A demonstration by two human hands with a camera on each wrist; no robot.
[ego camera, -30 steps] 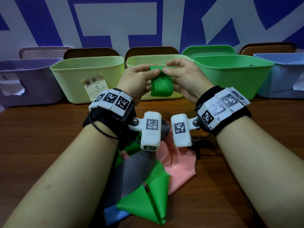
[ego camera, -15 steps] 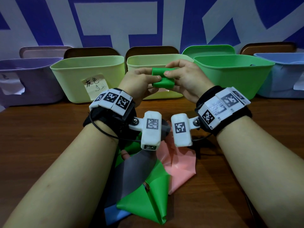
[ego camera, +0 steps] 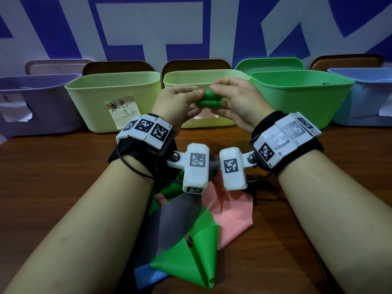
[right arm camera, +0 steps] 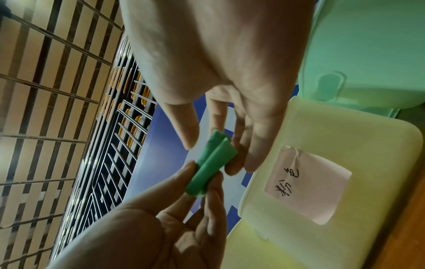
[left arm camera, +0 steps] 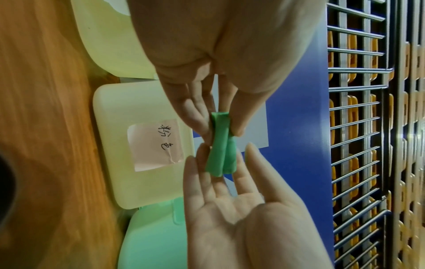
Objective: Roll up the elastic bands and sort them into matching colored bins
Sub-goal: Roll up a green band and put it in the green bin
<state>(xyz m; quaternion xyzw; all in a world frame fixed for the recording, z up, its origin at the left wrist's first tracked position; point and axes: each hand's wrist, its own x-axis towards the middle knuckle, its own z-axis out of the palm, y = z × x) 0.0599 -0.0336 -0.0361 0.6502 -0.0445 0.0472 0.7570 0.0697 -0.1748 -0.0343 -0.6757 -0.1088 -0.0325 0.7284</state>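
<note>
Hands [ego camera: 209, 103] pinch a tightly rolled, glossy green band [ego camera: 209, 101].

Bare forearms, no sleeves. Black wrist straps [ego camera: 267, 122] on both wrists, white blocky modules [ego camera: 284, 135] with black-white square marker tags. White camera pods [ego camera: 196, 166] on screwed brackets, thin black cable [ego camera: 135, 172] looping off left wrist.

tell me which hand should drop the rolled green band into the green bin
Right, probably: the right hand already pinches the green roll and is nearer the green bin; the left hand would reach across.
</note>
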